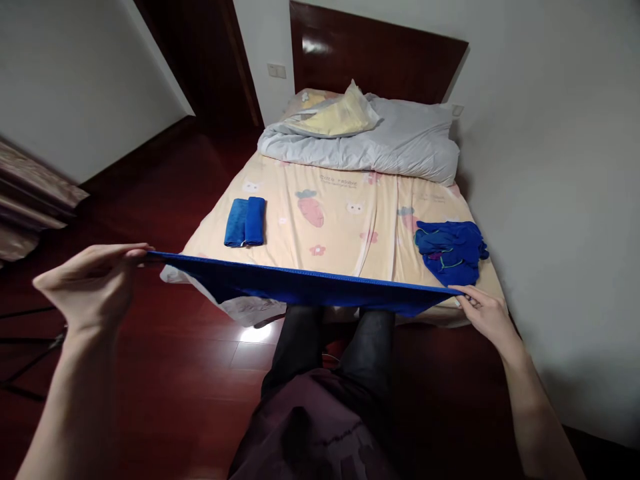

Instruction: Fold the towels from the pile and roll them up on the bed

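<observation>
A blue cloth (300, 283) is stretched taut between my hands, above the near edge of the bed. My left hand (103, 277) pinches its left corner, and my right hand (483, 308) pinches the right corner. Beyond it on the bed, two folded blue cloths (245, 221) lie side by side at the left. A crumpled pile of blue cloths (450, 250) rests at the bed's right side, just past my right hand.
The bed (340, 233) has a patterned sheet, with a grey quilt (410, 137) and a yellow pillow (345, 113) near the headboard (375, 53). A curtain (30, 193) and thin dark stand legs (30, 340) are at the left. A wall borders the right.
</observation>
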Available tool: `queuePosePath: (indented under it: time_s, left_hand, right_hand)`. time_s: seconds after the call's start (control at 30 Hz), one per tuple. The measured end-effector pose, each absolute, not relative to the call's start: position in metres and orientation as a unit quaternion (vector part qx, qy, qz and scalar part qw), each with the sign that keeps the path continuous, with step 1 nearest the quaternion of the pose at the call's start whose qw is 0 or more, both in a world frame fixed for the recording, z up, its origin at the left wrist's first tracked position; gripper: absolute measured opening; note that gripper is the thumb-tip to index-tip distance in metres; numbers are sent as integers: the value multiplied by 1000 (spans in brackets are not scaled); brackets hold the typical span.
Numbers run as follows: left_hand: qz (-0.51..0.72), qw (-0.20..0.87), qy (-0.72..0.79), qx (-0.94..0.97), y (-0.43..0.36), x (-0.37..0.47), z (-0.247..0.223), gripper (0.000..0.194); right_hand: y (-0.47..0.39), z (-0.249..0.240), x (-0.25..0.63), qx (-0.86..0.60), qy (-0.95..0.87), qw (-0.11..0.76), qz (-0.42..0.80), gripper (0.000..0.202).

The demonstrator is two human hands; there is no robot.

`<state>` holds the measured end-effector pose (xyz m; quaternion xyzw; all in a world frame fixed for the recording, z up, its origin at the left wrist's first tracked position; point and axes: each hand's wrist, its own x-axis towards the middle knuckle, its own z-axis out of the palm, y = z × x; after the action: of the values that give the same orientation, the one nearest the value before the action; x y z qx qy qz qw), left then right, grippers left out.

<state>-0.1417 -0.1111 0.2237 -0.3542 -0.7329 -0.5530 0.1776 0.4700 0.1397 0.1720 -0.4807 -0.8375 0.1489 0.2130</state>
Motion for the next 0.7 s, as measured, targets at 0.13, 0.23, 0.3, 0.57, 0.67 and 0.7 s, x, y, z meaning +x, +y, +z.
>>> queuePosePath:
  time_s: [0.13, 0.23, 0.3, 0.57, 0.67, 0.7]
  left_hand:
    - [-570, 110, -742, -335, -119, -142, 207, 18]
    - [-563, 57, -747, -349, -130, -143, 195, 15]
    - [-545, 8, -750, -376, -139, -145, 191, 13]
    - [-450, -87, -803, -382, -172, -151, 196, 20]
    - [-442, -136, -816, -346, -165, -153, 199, 29]
    - [-437, -159, -819, -336, -160, -154, 199, 35]
  right_hand:
    - [134, 168, 482, -481, -852, 167, 120, 38]
    - [127, 160, 489, -488, -856, 133, 108, 39]
    - [123, 156, 492, -492, -855, 120, 107, 40]
    - [114, 155, 531, -541, -802, 135, 213, 36]
    - [116, 162, 536, -533, -806, 142, 214, 31]
    - [118, 165, 534, -529, -814, 145, 191, 30]
